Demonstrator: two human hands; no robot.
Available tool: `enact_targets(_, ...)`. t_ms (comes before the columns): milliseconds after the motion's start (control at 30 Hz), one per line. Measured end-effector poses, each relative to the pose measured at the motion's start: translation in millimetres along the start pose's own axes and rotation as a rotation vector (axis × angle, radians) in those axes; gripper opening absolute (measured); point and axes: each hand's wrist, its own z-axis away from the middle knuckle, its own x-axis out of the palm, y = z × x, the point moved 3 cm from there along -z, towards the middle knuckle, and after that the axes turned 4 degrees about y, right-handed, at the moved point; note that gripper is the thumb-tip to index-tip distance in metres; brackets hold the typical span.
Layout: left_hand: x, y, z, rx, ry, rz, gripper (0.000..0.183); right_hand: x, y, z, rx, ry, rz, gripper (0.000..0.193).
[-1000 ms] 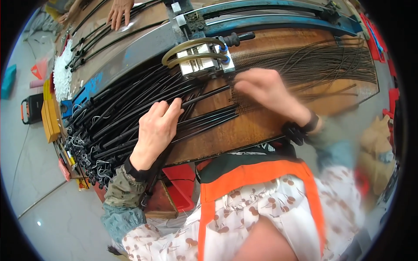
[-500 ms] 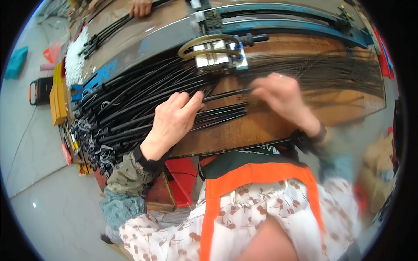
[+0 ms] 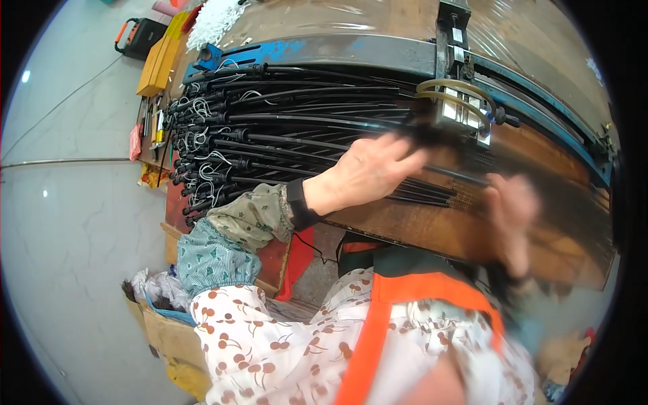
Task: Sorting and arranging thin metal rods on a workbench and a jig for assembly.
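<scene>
Many black cables [image 3: 297,121] lie side by side across the bench, with connector ends and small white loops bunched at the left. My left hand [image 3: 378,169] reaches over the bundle, its fingers curled and closed on a black cable [image 3: 459,176] that runs out to the right. My right hand [image 3: 509,206] is smeared by motion close to that cable's right end. Whether its fingers pinch the cable cannot be made out. Just beyond my hands stands a small metal clamping device [image 3: 462,118] with a yellowish hose [image 3: 449,84] looped over it.
A blue metal rail [image 3: 337,54] runs along the bench behind the cables. Thin wires spread over the brown wooden bench top [image 3: 378,219] at the right. A yellow box [image 3: 162,64], a black case [image 3: 140,37] and a white pile [image 3: 212,23] are at the far left.
The view has swung, so bench and device appear farther right. My right hand has moved nearer the front edge and stays blurred. Another person's hand at the top has left the view.
</scene>
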Motion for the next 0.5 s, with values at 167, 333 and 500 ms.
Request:
enact_targets(167,6.7,4.7,-3.5,0.007,-0.111,0.012,0.021,-10.0,2.7,18.3,-0.038,0.093,0.085,0.029)
enact_targets(333,4.0,2.9,-7.4,-0.010,-0.065,-0.072,0.025,-6.2,12.0,14.3,0.063,0.097,-0.091,0.019)
enact_targets(500,5.0,7.4,-11.9,0.012,-0.123,-0.038,0.030,-6.7,10.5,19.7,0.031,0.098,-0.002,0.027)
